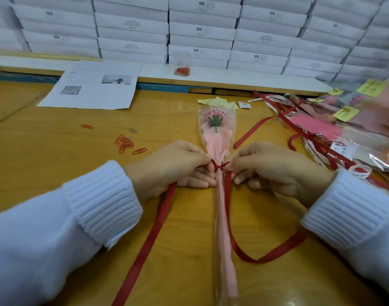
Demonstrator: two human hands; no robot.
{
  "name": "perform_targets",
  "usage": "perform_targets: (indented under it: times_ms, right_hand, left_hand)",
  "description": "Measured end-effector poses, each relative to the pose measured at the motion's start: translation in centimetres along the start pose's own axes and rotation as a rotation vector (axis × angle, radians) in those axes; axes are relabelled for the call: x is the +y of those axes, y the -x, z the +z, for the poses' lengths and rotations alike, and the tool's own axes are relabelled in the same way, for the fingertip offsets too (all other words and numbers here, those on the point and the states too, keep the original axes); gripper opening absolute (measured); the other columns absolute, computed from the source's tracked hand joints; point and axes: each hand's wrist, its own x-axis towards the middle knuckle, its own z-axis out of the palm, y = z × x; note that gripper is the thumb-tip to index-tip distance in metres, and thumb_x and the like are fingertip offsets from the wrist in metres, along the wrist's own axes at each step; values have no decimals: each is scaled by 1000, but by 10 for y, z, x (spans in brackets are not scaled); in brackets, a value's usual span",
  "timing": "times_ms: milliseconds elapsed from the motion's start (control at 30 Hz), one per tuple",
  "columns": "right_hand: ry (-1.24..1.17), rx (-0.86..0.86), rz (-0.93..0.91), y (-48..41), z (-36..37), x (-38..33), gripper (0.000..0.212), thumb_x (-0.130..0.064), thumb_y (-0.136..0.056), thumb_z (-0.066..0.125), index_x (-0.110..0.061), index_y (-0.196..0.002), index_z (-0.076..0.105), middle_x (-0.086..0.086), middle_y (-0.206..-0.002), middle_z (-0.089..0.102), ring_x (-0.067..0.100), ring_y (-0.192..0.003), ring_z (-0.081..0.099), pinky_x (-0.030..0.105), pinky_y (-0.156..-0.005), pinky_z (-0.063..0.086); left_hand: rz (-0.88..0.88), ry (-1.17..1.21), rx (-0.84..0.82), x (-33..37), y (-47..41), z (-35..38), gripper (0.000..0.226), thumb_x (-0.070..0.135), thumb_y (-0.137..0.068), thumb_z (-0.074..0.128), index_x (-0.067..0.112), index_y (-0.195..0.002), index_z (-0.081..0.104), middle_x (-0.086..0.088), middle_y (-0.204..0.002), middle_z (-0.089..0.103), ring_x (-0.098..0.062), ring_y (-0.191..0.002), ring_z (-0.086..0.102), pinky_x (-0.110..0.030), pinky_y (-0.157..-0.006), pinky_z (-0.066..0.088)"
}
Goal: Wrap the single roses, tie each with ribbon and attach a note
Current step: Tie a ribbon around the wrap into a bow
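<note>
Bright even light; edges warped, right side perhaps motion-blurred.

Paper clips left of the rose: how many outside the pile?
3: far-left orange clip, silver clip behind the pile, nearer orange clip at its right; none seem hidden.

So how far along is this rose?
Done: the rose is wrapped in pink paper and a clear sleeve; finished roses with yellow notes are piled at right. In hand: the left hand and right hand pinch the red ribbon at a knot round the stem, long tails loose. Left: no note looks attached here; spare notes and paper clips lie on the table.
</note>
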Motion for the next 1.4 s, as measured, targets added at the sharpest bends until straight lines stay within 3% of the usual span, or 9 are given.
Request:
perform_targets:
  times_ms: [233,333,467,667,800,967,1133,1233,1400]
  right_hand:
    - [337,137,-143,0,8,7,14,-14,-89,62,-5,-79,67,-4,-48,58,6,-38,45,17,-36,34]
    - [354,150,-187,0,10,9,17,-21,-88,63,-12,-74,67,-7,-52,55,6,-43,44,18,-40,34]
    - [379,135,-283,-2,10,13,18,-32,-90,60,-20,-81,71,-8,-64,62,-3,-47,51,13,-49,37]
    - [397,179,-350,-4,8,19,17,-28,-92,58,-21,-85,71,-8,-74,66,-7,-60,57,10,-55,40]
    - [410,146,-373,-3,6,19,15,-17,-91,60,-25,-86,70,-11,-74,63,-12,-57,54,5,-51,39]
    - [427,122,-319,-1,1,16,14,-11,-87,65,-24,-84,69,-10,-66,61,-8,-48,54,5,-43,36]
    - [646,131,-311,-1,0,13,9,-23,-88,65,-23,-79,66,-10,-63,59,-8,-51,54,9,-46,36]
    - [579,124,-434,2,3,14,8,-21,-87,66,-23,-80,67,-7,-67,62,-7,-57,56,6,-51,40]
    - [559,117,-698,6,8,13,12,-20,-88,62,-29,-81,66,-10,-77,65,-1,-76,58,12,-70,47]
  left_hand:
    - [56,-145,14,-2,2,3,23,14,-94,55,6,-78,70,-1,-60,69,-4,-50,61,-14,-48,51]
    - [132,-183,10,-2,5,5,21,17,-94,55,11,-81,70,1,-70,73,-2,-60,65,-13,-55,52]
    - [332,-228,105,-8,8,9,17,22,-91,59,18,-80,72,5,-76,72,-3,-72,67,-18,-68,53]
    - [457,-302,167,-17,7,12,11,21,-89,63,20,-95,72,5,-94,70,-4,-90,63,-21,-85,49]
    - [524,-293,176,-19,7,14,13,17,-90,60,23,-90,72,7,-90,71,-1,-86,64,-11,-75,49]
    - [525,-326,258,-23,2,15,21,13,-91,59,34,-92,62,9,-94,66,-3,-92,61,-15,-81,47]
    - [530,-336,283,-23,0,16,34,8,-95,50,41,-88,54,10,-91,59,1,-66,60,-10,-62,48]
    - [530,-332,312,-24,-3,15,29,10,-97,46,38,-95,55,12,-93,56,11,-48,52,-6,-44,38]
    - [579,-374,319,-26,-5,12,18,17,-96,49,32,-102,59,10,-77,60,10,-50,53,-6,-44,36]
